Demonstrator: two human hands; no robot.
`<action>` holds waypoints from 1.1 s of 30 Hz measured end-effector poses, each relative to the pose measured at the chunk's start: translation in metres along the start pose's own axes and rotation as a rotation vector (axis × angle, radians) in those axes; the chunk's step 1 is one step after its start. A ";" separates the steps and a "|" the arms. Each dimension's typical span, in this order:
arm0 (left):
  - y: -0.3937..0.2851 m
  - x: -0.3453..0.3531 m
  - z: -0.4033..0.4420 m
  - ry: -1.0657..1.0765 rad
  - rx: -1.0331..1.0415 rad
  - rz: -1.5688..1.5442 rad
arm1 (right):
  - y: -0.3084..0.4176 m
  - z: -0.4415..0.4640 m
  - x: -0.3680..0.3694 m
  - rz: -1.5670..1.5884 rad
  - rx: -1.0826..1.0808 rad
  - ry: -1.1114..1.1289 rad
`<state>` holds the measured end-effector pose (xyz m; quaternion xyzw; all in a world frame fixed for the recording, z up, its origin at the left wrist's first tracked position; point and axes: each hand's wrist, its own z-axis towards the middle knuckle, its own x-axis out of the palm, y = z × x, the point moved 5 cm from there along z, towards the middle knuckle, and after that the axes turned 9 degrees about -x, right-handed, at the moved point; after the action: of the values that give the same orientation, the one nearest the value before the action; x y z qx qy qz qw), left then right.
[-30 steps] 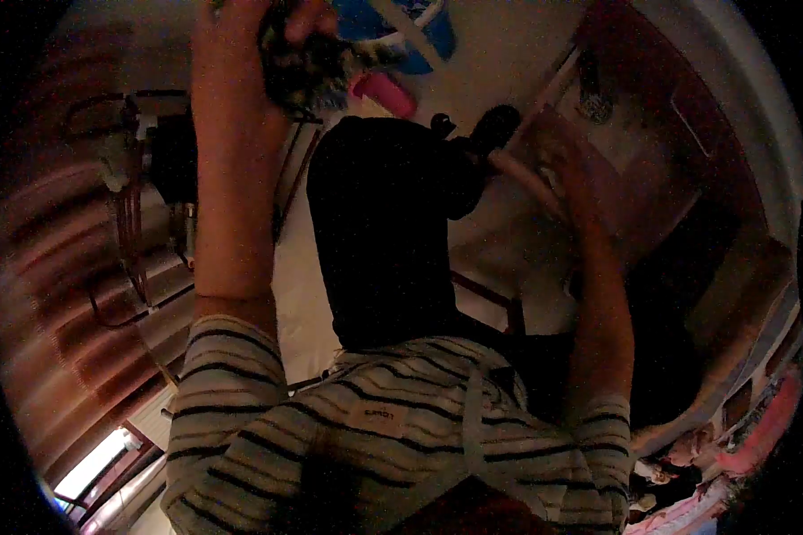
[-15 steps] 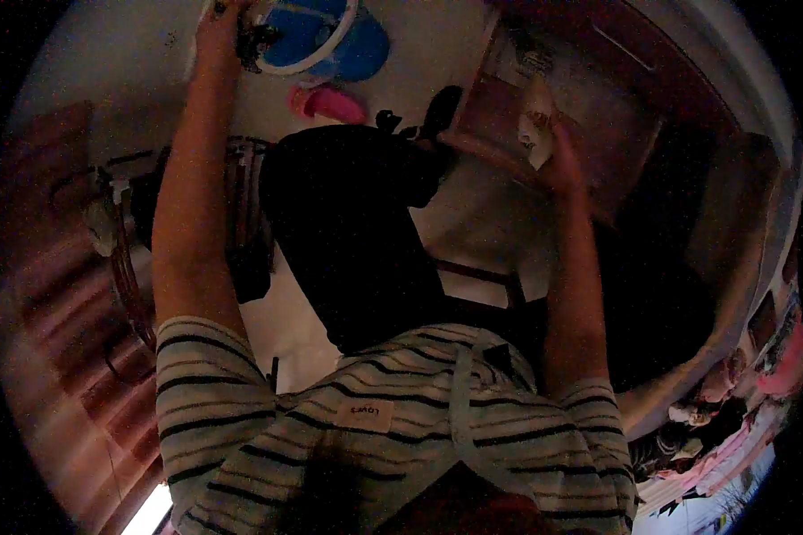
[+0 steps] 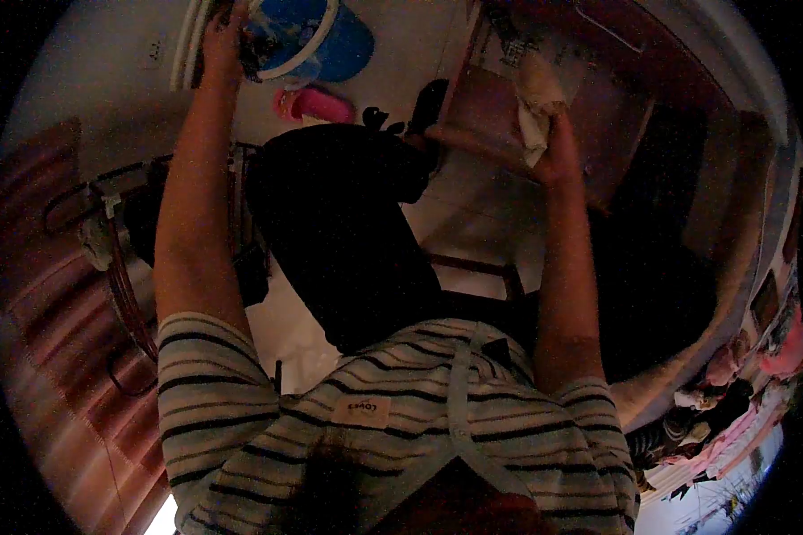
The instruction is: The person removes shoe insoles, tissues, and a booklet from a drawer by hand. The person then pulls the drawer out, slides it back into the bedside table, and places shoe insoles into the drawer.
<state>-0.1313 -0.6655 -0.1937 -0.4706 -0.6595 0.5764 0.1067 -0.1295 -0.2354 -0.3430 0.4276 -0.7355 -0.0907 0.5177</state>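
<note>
In the head view my right hand [image 3: 558, 153] is closed on a pale, crumpled cloth [image 3: 540, 102]. The cloth is held over a reddish-brown wooden drawer or box-like piece [image 3: 500, 111], its folds hanging past my fingers. At the upper left, my left hand [image 3: 224, 45] reaches out beside a blue bucket [image 3: 346, 46] with a white rim or handle. A dark patch lies against that hand; whether it is held is too dim to make out. The left fingers are partly cut off by the frame's top edge and lost in shadow.
A pink slipper-like thing [image 3: 323, 108] lies on the floor below the bucket. Dark-framed furniture [image 3: 120, 259] stands at my left, near a reddish striped surface [image 3: 53, 312]. A small wooden frame [image 3: 473, 266] is by my legs. Several clothes-like items [image 3: 732, 446] are heaped at the lower right.
My right hand and the cloth have shifted slightly, and the cloth shows a rounder, bunched top. My left hand sits a little lower in view. The scene has slid slightly left.
</note>
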 end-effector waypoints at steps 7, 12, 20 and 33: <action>-0.009 0.039 -0.032 0.515 0.016 0.137 | 0.013 -0.015 0.025 -0.049 -0.100 0.053; -0.045 0.105 -0.108 0.477 0.128 0.174 | 0.044 -0.048 0.061 -0.228 -0.225 0.028; -0.054 0.175 -0.225 0.790 0.319 0.296 | 0.095 -0.099 0.100 -0.949 -0.798 0.121; -0.028 0.166 -0.216 0.732 0.146 0.082 | 0.053 -0.091 0.113 -0.734 -0.598 0.038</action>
<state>-0.0864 -0.3967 -0.1686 -0.6629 -0.5154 0.4191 0.3454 -0.0921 -0.2562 -0.1943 0.4931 -0.4674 -0.4677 0.5653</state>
